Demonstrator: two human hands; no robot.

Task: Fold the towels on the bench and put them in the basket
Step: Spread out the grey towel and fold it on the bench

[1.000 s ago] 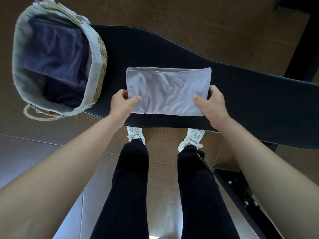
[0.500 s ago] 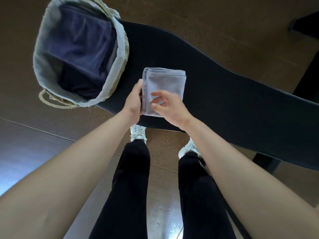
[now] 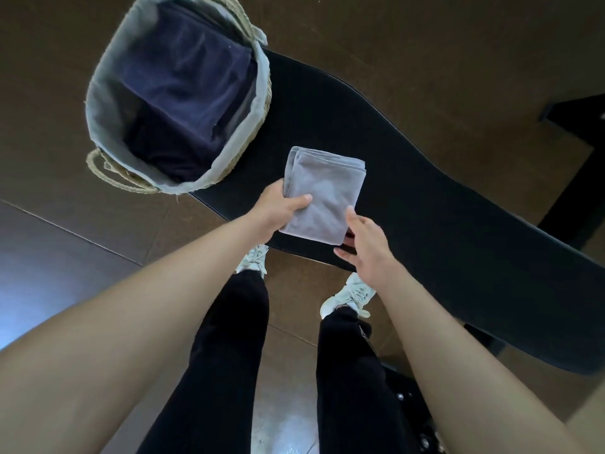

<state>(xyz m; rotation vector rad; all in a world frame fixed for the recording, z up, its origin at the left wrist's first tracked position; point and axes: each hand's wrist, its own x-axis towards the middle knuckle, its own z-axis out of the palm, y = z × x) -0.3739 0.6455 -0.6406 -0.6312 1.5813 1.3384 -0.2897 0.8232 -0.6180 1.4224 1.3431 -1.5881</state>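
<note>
Since a second ago the wide grey towel [image 3: 322, 194] had been halved into a compact square, lying on the counter [image 3: 442, 198] near its front edge. Folding judged done; transfer next. Left hand [image 3: 278, 208] pinched its left side, thumb on top. Right hand [image 3: 366, 244] fingers loosely spread, touching the near corner. Basket [image 3: 98, 103] stood just left, dark towels [image 3: 186, 93] inside, room above them.

My white sneakers [image 3: 253, 262] side by side on brown tiled floor [image 3: 425, 44], black trousers [image 3: 222, 355] above. Pale glare [image 3: 19, 290] at floor's left edge. Dark furniture [image 3: 576, 119] far right.
</note>
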